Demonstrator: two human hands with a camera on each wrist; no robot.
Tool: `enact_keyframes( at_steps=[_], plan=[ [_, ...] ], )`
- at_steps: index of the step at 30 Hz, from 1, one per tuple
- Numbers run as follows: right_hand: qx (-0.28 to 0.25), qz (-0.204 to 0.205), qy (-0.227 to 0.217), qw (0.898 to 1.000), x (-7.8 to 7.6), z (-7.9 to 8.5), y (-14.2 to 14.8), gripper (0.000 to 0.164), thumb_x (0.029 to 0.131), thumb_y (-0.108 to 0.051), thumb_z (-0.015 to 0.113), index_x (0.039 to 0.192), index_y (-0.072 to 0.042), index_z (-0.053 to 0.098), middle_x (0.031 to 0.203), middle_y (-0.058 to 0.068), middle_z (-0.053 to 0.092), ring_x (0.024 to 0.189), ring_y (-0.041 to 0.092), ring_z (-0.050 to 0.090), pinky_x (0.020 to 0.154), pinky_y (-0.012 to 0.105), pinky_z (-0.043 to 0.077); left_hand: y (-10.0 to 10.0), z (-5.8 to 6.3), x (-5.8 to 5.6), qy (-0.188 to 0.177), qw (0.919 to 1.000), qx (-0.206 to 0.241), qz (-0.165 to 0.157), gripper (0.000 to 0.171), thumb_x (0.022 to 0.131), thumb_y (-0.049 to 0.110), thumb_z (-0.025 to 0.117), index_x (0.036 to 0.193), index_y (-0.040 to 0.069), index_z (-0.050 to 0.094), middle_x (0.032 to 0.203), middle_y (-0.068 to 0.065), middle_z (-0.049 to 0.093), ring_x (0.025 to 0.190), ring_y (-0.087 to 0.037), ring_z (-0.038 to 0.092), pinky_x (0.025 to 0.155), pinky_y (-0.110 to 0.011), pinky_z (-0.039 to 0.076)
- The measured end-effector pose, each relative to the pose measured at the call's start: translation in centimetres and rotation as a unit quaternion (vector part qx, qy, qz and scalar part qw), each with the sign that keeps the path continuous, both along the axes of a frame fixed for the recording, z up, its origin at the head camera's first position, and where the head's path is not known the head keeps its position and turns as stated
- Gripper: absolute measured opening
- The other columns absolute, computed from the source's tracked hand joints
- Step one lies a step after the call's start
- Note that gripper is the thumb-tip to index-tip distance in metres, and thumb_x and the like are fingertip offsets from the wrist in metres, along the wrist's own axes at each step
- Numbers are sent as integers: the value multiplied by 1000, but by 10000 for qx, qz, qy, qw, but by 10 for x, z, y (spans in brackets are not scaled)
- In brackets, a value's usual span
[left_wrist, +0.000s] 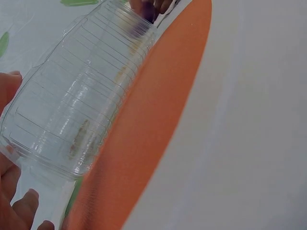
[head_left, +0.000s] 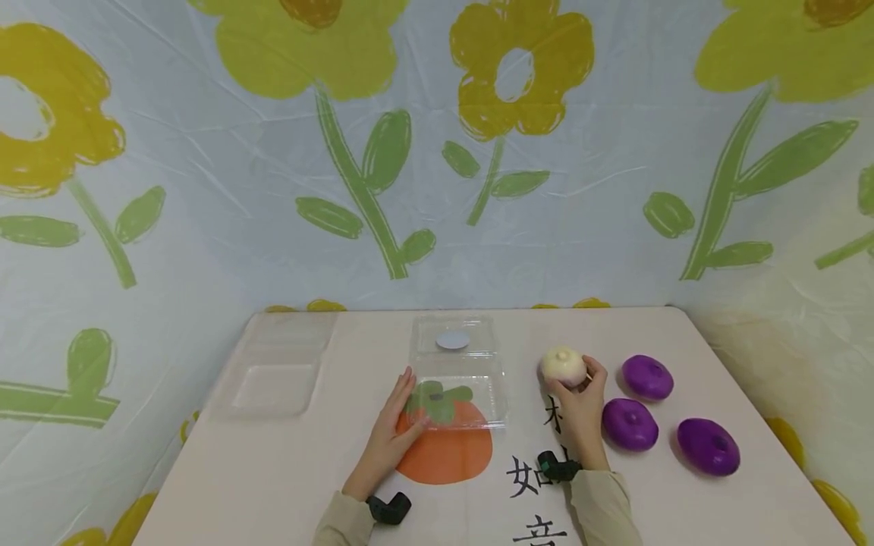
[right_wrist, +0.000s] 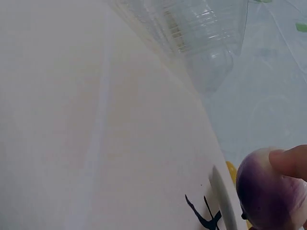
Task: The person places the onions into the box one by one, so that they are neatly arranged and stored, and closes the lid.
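My right hand [head_left: 582,398] grips an onion [head_left: 563,366] between thumb and fingers, right of the middle of the table. Its top is creamy white in the head view; purple sides show on the onion [right_wrist: 268,191] in the right wrist view. My left hand [head_left: 389,436] rests at the left side of a clear plastic box [head_left: 471,387], fingers fairly straight along its edge and thumb by the near corner. The ribbed box [left_wrist: 72,91] looks empty in the left wrist view. Its lid [head_left: 478,337] lies folded back, bearing a white oval label.
Three purple onions, one at the back [head_left: 647,377], one nearest my right hand [head_left: 630,425] and one at the right [head_left: 708,447], sit on the table. Another clear plastic container [head_left: 273,390] lies at the left. A flower-printed cloth [head_left: 580,220] hangs behind the table.
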State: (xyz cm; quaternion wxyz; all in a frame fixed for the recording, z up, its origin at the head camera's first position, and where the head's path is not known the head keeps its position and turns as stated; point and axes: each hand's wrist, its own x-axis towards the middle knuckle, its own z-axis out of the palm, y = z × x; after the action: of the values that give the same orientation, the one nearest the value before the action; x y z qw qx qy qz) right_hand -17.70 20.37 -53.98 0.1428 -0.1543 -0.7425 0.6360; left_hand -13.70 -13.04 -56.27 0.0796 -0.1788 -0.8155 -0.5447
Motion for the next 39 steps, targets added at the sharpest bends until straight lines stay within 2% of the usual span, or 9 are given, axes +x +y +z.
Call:
enact_keyframes(
  at_steps=[4,8,14,17,22,27,29,34,39],
  plan=[
    [-251,-29,-33,9997,0,4,0,79,88,-2,71,150,-9,23,141,13,35,123,21,41,98,21,39,-3,-10,-4,46,10000,-40,-49,73,94,19,70,155,6,32,164,-3,19,151,-33,13,115,-19,9],
    [-489,1,15,9988,0,9,0,79,89,0,70,151,-8,21,142,13,32,127,21,40,101,20,39,-5,-12,-4,2,9999,26,-115,73,95,25,69,155,8,32,165,1,18,151,-30,12,115,-18,8],
    [-668,-88,137,9976,-3,16,-3,80,87,4,70,150,-7,23,141,11,32,125,18,40,103,22,38,-3,-9,-3,-1,10000,5,-39,73,93,18,70,155,6,32,164,-3,19,151,-31,13,114,-14,8],
    [-737,-73,222,9970,-3,21,-5,78,87,5,69,150,-6,24,142,9,32,125,17,40,103,22,37,0,4,2,-48,10000,19,-16,73,93,14,70,154,4,32,164,-9,20,150,-35,14,115,-18,9],
    [-945,7,346,9949,-2,28,-7,79,88,5,69,151,-9,23,147,7,30,131,17,37,107,23,36,2,29,11,-176,9998,2,-83,70,94,15,68,154,5,32,163,-15,21,149,-38,15,119,-38,14],
    [-945,151,542,9939,1,40,-14,77,89,5,69,150,-7,24,147,7,30,133,18,37,111,27,35,-2,0,2,-87,10000,-18,-12,73,94,18,70,155,7,33,164,-7,20,150,-33,14,116,-23,11],
    [-867,207,605,9942,4,46,-19,76,89,4,69,150,-7,24,147,7,30,134,19,37,113,29,34,-4,-11,-2,-14,10000,-21,-20,73,93,20,71,155,8,33,164,-4,20,151,-31,14,118,-27,12],
    [-807,270,915,9922,5,63,-28,75,87,6,70,148,-5,27,147,9,32,134,21,38,114,30,33,-5,-14,-4,39,9999,-16,-96,73,95,27,69,155,10,32,165,0,19,151,-28,13,118,-53,17],
    [-766,422,1210,9888,3,78,-39,75,85,9,70,146,-2,29,143,9,35,130,19,41,108,20,36,-5,-12,-4,-30,10000,-6,-67,74,95,29,69,156,11,32,164,3,19,152,-24,11,116,-60,15]
  ],
)
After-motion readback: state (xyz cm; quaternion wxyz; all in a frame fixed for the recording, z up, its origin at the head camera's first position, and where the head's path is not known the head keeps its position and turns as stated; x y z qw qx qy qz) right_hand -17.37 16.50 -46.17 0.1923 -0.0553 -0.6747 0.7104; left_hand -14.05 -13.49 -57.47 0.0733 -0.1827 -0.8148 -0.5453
